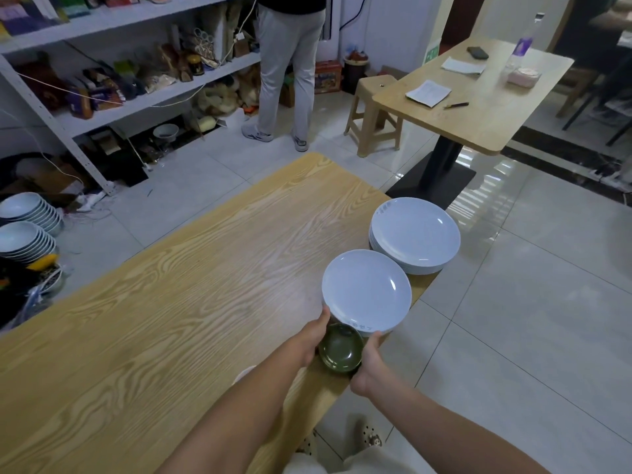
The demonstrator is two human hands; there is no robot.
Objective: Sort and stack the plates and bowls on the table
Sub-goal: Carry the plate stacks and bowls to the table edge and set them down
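A stack of pale blue plates (366,291) sits near the right edge of the wooden table (171,302). My left hand (313,336) grips its near left rim and my right hand (369,364) grips its near right rim. Between my hands stands a small stack of dark green bowls (341,348), touching the plates' near edge. A second, taller stack of pale blue plates (415,234) stands farther along the table's right edge, close to the first.
A person (290,70) stands at white shelves (102,80) beyond the table's far end. Two leaning rows of pale bowls (27,227) lie on the floor at left. A second wooden table (478,97) and a stool (372,114) stand at the far right.
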